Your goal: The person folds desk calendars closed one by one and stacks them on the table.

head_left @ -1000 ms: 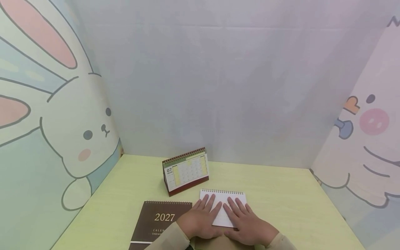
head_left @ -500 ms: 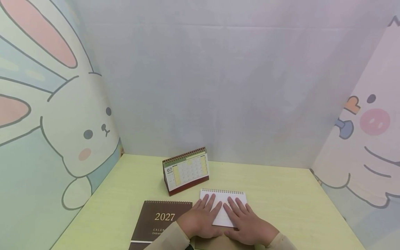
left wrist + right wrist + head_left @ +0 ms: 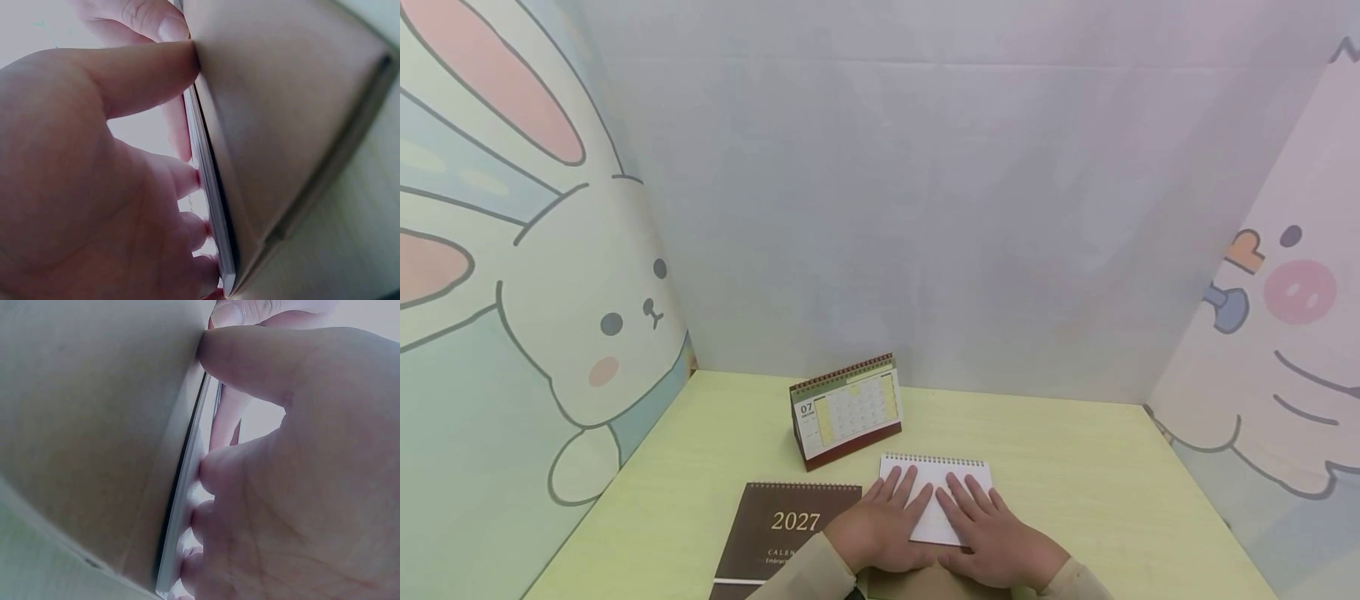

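A spiral-bound desk calendar [image 3: 934,521] with white pages lies low on the table before me in the head view. My left hand [image 3: 880,527] rests on its left half, fingers spread and straight. Over the right half my right hand [image 3: 996,537] lies the same way. Both thumbs reach to the near side, where a brown board [image 3: 951,577] of the calendar shows below the pages. Both wrist views show that brown board [image 3: 275,106] close up, with each thumb touching it by the page edge. Fingers cover much of the page, so its print cannot be read.
A brown 2027 calendar [image 3: 775,525] lies flat on the left, partly under my left sleeve. Behind stands a tent-shaped desk calendar [image 3: 850,412] showing 07. The pale yellow table [image 3: 1075,458] is enclosed by cloth walls, with a cartoon rabbit [image 3: 602,333] on the left one.
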Demonstrator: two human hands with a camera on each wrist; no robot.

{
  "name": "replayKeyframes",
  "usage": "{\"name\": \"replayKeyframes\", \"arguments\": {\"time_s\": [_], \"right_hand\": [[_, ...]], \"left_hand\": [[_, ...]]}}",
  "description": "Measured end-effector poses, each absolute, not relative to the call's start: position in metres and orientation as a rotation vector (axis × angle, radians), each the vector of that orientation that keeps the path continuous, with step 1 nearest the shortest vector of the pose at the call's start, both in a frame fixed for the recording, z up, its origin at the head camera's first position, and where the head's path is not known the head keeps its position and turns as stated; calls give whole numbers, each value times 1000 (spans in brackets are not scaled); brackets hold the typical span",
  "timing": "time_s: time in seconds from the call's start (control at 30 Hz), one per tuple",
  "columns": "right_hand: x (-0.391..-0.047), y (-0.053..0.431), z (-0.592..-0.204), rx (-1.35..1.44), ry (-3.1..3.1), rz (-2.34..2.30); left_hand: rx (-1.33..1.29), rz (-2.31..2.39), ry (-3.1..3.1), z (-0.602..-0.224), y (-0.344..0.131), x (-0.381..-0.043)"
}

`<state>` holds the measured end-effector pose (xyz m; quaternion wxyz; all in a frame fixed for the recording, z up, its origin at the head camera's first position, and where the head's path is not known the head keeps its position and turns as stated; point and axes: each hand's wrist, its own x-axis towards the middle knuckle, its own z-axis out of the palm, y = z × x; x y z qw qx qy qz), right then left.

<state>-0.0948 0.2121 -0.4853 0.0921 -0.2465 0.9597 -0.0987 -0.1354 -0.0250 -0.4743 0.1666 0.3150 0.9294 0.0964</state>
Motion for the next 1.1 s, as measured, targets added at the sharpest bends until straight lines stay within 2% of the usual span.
{"name": "replayKeyframes", "arguments": {"time_s": [1.1], "right_hand": [[-95, 210, -482, -694, 2802, -272]], "left_hand": [[876, 202, 2622, -472, -22, -138]]}}
